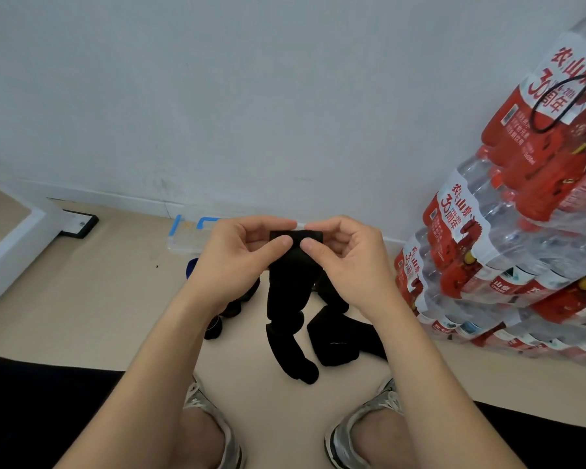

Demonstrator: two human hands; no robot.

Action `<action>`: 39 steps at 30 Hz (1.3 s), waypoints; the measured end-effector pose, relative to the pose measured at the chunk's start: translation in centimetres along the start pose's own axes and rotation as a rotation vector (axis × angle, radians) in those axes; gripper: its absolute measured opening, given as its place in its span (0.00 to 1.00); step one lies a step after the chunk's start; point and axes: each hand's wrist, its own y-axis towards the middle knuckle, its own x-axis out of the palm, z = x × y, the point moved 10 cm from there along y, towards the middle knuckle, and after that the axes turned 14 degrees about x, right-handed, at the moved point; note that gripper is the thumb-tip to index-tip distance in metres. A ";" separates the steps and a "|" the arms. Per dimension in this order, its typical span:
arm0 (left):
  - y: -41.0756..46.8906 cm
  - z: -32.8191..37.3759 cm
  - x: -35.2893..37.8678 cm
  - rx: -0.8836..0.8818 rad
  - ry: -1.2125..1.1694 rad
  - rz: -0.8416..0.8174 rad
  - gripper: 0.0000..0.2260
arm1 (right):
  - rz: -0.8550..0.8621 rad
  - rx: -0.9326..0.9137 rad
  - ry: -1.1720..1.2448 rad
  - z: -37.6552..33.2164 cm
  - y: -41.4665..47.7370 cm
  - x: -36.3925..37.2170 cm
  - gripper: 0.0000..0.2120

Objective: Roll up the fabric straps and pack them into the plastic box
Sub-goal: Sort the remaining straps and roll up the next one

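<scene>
I pinch the top end of a black fabric strap [286, 292] between thumb and fingers of both my left hand [237, 262] and my right hand [352, 265], its tail reaching the floor [99, 299], while the clear plastic box [186, 240] sits behind at the floor's far edge.

Both hands [237, 262] [349, 265] pinch a black strap's [290, 282] top end.

A black fabric strap [286, 292] hangs pinched between my left hand [232, 262] and right hand [349, 262], its tail on the floor [115, 299] beside other black straps [335, 336]. The clear, blue-clipped plastic box [188, 240] sits behind, by the wall [251, 96].
</scene>
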 end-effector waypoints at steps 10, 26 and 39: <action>-0.1 0.3 0.5 0.019 0.037 -0.019 0.10 | -0.073 -0.026 -0.018 -0.2 -0.2 0.6 0.07; -0.2 0.2 -0.2 -0.038 0.057 0.018 0.05 | -0.060 0.015 -0.019 0.1 -0.1 0.8 0.05; -0.3 0.8 -0.5 -0.032 -0.024 0.074 0.05 | -0.050 -0.008 -0.014 0.0 -0.1 1.2 0.02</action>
